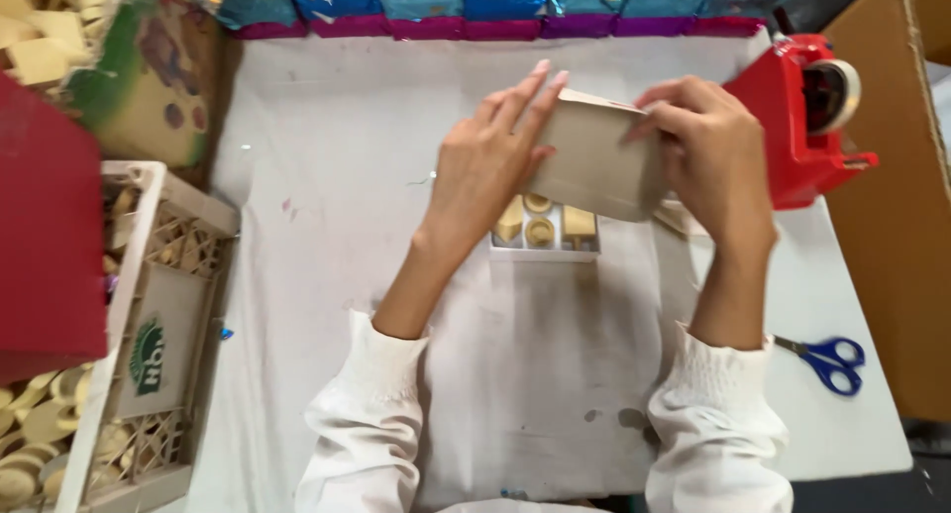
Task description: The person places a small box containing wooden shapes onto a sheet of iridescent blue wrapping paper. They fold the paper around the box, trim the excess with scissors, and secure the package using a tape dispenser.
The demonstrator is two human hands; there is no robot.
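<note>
Gripping a flat brown cardboard lid [594, 161] — both hands (left [487, 166], right [708, 152]) pinching its edges, white box [545, 251] beneath, pale blocks inside.

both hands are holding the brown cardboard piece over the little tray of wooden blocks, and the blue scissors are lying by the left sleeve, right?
Not quite: in the head view the blue scissors lie by the right sleeve, not the left. The rest stands.

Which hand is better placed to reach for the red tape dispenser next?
Right. The right hand grips the cardboard lid's edge beside the red tape dispenser; the left hand holds the lid's far side, so would probably cross over.
</note>
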